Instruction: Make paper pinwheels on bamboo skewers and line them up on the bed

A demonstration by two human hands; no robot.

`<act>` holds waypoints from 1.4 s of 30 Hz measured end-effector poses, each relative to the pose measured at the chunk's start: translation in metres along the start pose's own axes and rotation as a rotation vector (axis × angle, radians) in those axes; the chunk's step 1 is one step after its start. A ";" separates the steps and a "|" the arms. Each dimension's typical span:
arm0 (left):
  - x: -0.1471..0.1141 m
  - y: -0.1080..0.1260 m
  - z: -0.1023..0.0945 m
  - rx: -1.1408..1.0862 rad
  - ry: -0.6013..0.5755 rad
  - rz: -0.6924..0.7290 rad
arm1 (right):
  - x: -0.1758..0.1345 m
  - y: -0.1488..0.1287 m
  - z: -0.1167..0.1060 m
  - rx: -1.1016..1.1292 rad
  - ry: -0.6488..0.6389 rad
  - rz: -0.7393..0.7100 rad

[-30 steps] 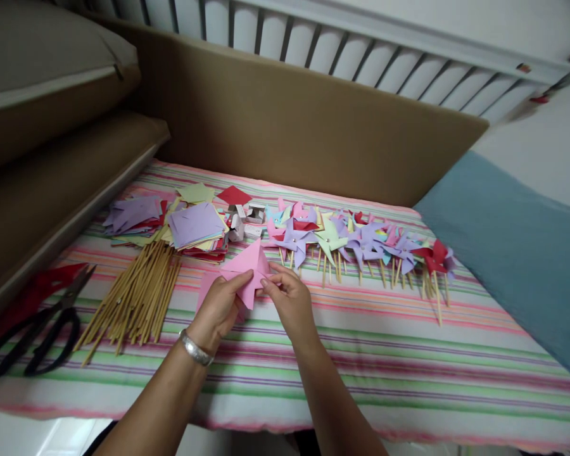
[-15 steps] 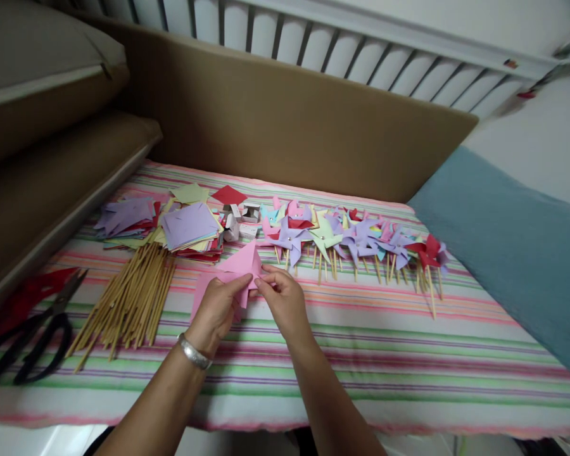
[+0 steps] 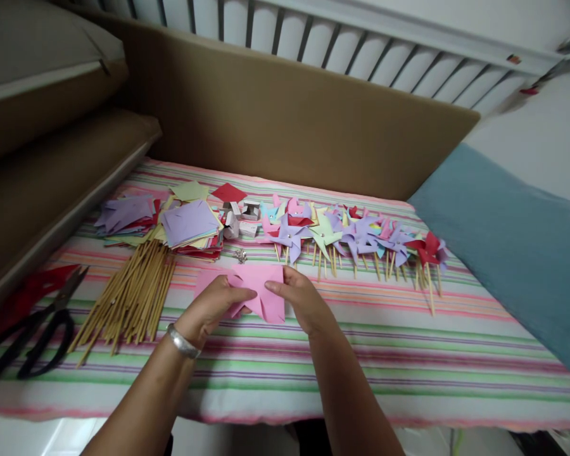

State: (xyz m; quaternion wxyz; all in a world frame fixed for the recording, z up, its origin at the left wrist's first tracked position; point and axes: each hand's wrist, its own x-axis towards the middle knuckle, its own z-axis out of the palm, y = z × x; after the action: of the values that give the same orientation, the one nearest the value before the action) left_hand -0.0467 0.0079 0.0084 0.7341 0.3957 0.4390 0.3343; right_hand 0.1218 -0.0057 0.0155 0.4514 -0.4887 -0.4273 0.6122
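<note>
I count two hands (image 3: 211, 306), one bracelet (image 3: 183, 342), one pair of scissors (image 3: 61, 301), dozens of sticks (image 3: 135, 294) and over ten pinwheels (image 3: 360, 235).

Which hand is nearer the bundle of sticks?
Left. The left hand holds the pink paper to the right of the sticks; the right hand holds it farther right, with the left hand between.

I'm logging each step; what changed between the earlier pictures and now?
The right hand shifted right, to the right edge of the pink paper; its raised peak came down, exposing a small metallic pile behind. The left hand kept hold too. Sticks, scissors and pinwheels stayed put.
</note>
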 end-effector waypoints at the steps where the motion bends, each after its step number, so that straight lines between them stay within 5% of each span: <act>1: 0.000 -0.001 0.002 0.021 0.021 0.001 | -0.001 0.000 0.001 -0.005 -0.020 0.007; 10: 0.006 -0.008 0.007 0.017 0.054 -0.008 | -0.001 0.002 0.010 -0.173 0.130 0.052; 18: 0.009 -0.012 0.016 -0.432 0.050 0.044 | 0.009 0.012 0.008 0.126 0.312 -0.060; 24: 0.010 -0.019 0.025 -0.591 0.068 0.001 | 0.012 0.015 0.015 0.255 0.333 -0.142; 32: 0.008 -0.020 0.032 -0.525 0.159 0.169 | 0.014 0.021 0.025 0.221 0.416 -0.196; 42: 0.014 -0.021 0.024 -0.510 0.250 0.227 | 0.011 0.023 0.031 0.213 0.361 -0.163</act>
State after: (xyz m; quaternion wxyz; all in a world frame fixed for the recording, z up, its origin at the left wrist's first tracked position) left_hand -0.0167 0.0036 -0.0083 0.7082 0.2009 0.3807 0.5596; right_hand 0.0867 -0.0023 -0.0040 0.6175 -0.5040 -0.3105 0.5180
